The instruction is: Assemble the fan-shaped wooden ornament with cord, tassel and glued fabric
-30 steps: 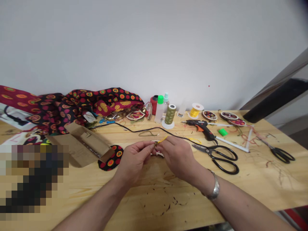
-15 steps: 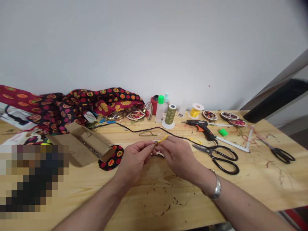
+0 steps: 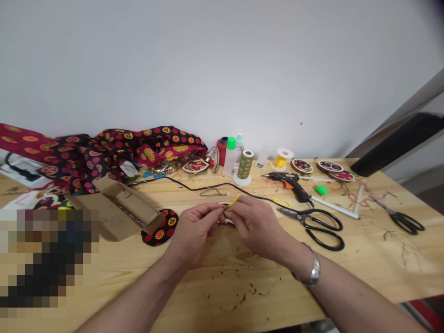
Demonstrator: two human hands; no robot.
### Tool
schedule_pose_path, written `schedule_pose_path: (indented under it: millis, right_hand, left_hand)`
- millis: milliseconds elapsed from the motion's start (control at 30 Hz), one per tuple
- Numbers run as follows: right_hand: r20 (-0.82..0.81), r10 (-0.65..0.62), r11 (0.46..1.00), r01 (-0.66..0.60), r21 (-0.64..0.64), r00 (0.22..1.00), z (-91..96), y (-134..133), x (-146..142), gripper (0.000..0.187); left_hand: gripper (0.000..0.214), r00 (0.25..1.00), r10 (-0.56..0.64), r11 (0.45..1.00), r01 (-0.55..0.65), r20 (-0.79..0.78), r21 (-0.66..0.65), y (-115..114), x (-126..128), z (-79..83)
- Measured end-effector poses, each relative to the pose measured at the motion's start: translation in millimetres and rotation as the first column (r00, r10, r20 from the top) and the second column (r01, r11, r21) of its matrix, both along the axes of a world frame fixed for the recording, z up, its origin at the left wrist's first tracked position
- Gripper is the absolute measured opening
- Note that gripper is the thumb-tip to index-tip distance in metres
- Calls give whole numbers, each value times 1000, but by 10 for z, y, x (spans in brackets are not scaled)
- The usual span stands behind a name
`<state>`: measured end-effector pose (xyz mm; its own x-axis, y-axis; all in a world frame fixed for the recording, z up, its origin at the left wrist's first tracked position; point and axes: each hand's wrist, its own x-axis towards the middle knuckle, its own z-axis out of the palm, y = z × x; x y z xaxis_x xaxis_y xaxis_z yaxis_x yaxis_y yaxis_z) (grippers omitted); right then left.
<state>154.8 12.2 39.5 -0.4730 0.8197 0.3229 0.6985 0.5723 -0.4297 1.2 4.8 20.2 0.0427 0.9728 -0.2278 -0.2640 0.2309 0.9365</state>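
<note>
My left hand [image 3: 196, 227] and my right hand [image 3: 260, 227] meet over the middle of the table, fingertips pinched together. Between them a short yellow cord [image 3: 236, 200] sticks up toward the right. Just under the fingers shows part of a small white-edged piece [image 3: 229, 220], mostly hidden by the hands. At the pinch the fingers cover the cord's lower end. Left of my left hand lies a black patterned fabric piece [image 3: 167, 227]. Close to my right hand rest black-handled scissors [image 3: 324, 225] and a hot glue gun [image 3: 289, 182].
An opened cardboard box [image 3: 118, 212] stands on the left before heaped patterned fabric [image 3: 156, 143]. A green thread spool [image 3: 246, 165], a bottle with a green cap [image 3: 229, 159] and a yellow cord spool [image 3: 280, 160] line the wall. More scissors [image 3: 405, 222] lie right. A black cable [image 3: 208, 186] crosses behind my hands.
Both hands keep their pinch in nearly the same spot, with only slight finger movement. The yellow cord's tip has shifted a little to the left. The whole view has moved slightly.
</note>
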Motion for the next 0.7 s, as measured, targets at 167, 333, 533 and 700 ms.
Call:
schedule_pose_path:
  millis: [167,333,533,700]
  right_hand:
    - [27,10,1000,-10,14,1000,18,7,8,22]
    - [47,19,999,-21,26,999,26,22,22,22]
    - [53,12,1000,-13,17,999,35,31,21,21]
    - [34,-2,1000,1,26,999,21,29,19,19]
  left_hand:
    - [19,1000,2,1000,-2,-10,2,3,5,-3]
    - [20,999,4,1000,-3,-46,13,-4,-2,-14]
    - [21,990,6,999,0,-137,41,-7,-15,-30]
    - [22,987,7,999,0,-160,42,-9,-11,-33]
